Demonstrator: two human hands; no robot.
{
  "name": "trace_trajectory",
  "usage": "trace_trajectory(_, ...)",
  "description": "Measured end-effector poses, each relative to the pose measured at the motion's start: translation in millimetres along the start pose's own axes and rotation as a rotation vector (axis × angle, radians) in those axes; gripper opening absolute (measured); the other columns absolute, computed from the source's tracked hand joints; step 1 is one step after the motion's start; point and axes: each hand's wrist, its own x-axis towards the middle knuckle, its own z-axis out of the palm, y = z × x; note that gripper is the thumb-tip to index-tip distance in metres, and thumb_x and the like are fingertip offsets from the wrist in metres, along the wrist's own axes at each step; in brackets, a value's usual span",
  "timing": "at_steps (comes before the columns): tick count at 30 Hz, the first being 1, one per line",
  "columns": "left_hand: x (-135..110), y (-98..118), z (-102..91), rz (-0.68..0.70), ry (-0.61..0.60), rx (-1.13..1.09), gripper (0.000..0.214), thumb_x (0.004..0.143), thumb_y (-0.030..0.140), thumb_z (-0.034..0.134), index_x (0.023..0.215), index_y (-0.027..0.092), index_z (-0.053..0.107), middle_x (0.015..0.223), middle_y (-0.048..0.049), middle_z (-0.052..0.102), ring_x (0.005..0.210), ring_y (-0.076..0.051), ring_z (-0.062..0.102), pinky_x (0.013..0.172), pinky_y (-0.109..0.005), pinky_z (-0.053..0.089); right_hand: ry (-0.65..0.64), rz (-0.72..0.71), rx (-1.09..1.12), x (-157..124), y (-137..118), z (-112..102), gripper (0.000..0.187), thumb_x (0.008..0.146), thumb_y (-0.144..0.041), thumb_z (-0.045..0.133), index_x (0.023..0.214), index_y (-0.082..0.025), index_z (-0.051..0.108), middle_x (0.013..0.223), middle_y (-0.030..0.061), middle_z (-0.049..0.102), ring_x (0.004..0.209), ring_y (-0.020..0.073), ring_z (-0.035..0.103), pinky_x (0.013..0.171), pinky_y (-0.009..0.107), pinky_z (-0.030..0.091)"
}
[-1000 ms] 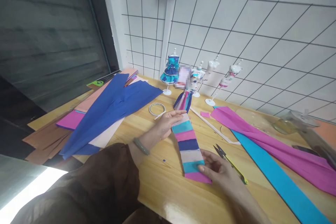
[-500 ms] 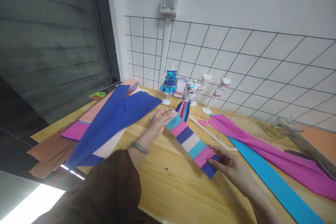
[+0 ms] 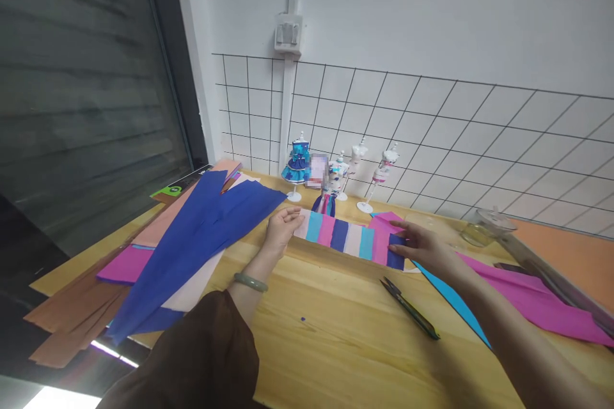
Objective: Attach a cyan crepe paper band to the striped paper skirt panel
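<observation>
Pale pink, turquoise, bright pink and dark blue bands are running across a striped strip [image 3: 339, 236], which is hanging above the counter [image 3: 336, 345] between two hands. The left hand [image 3: 284, 227] is pinching its pale end, fingers hiding that corner; the right hand [image 3: 415, 246] is pinching the dark blue end between thumb and fingers, covering part of its edge. The right forearm is blocking the middle of a pink sheet [image 3: 532, 294] and much of a turquoise strip [image 3: 451, 294], and is leaving the picture at the lower right. Pixelation is blurring a card [image 3: 317, 171] among the small dress forms [image 3: 338, 169]. The striped strip's long axis is running left to right, the dark blue end pointing right and sitting slightly lower. Yellow-and-black snips [image 3: 411, 310] are lying below it, blades pointing up and left.
</observation>
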Motion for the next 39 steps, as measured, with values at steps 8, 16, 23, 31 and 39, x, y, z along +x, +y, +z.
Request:
trace_trajectory(8,3.5,0.5,-2.3,0.000,-0.001,-0.023,0.048,0.045,0.025,0.083,0.085,0.013,0.062,0.072,-0.0034,0.067,0.065,-0.013,0.064,0.064,-0.025,0.051,0.017,0.001,0.015,10.1,-17.3,-6.5,0.064,0.066,-0.035,0.070,0.126,-0.019,0.052,0.080,0.0038,0.068,0.077,0.0231,0.064,0.066,0.036,0.053)
trace_trajectory(16,2.9,1.4,-3.8,-0.021,0.005,-0.034,0.044,0.047,0.024,0.082,0.084,0.013,0.061,0.077,-0.0048,0.068,0.066,-0.014,0.065,0.061,-0.024,0.051,0.046,0.023,0.035,5.9,-31.7,-10.0,0.061,0.069,-0.038,0.069,0.124,-0.019,0.053,0.073,0.0024,0.063,0.075,0.0212,0.063,0.064,0.032,0.050)
trace_trajectory(23,2.2,2.0,-4.0,-0.025,0.015,-0.035,0.041,0.049,0.021,0.081,0.083,0.013,0.061,0.077,-0.0047,0.068,0.068,-0.013,0.065,0.063,-0.024,0.052,0.037,0.021,0.075,8.7,-28.3,-9.7,0.063,0.070,-0.041,0.069,0.126,-0.019,0.051,0.071,0.0006,0.062,0.074,0.0199,0.063,0.067,0.032,0.049)
trace_trajectory(31,3.9,2.0,-4.8,-0.023,0.016,-0.015,0.044,0.048,0.025,0.082,0.084,0.013,0.060,0.078,-0.0041,0.068,0.067,-0.013,0.064,0.062,-0.024,0.051,0.014,0.040,0.120,3.9,-36.2,-9.3,0.065,0.069,-0.045,0.069,0.125,-0.018,0.052,0.075,0.0038,0.067,0.074,0.0219,0.065,0.070,0.035,0.052)
trace_trajectory(39,3.3,-1.7,-8.9,-0.131,-0.040,0.144,0.038,0.055,0.018,0.077,0.088,0.012,0.060,0.073,-0.0041,0.066,0.062,-0.012,0.064,0.057,-0.022,0.050,-0.074,0.091,0.162,5.4,-15.1,-10.1,0.065,0.067,-0.046,0.070,0.123,-0.017,0.054,0.081,0.0063,0.068,0.082,0.0241,0.065,0.071,0.037,0.054)
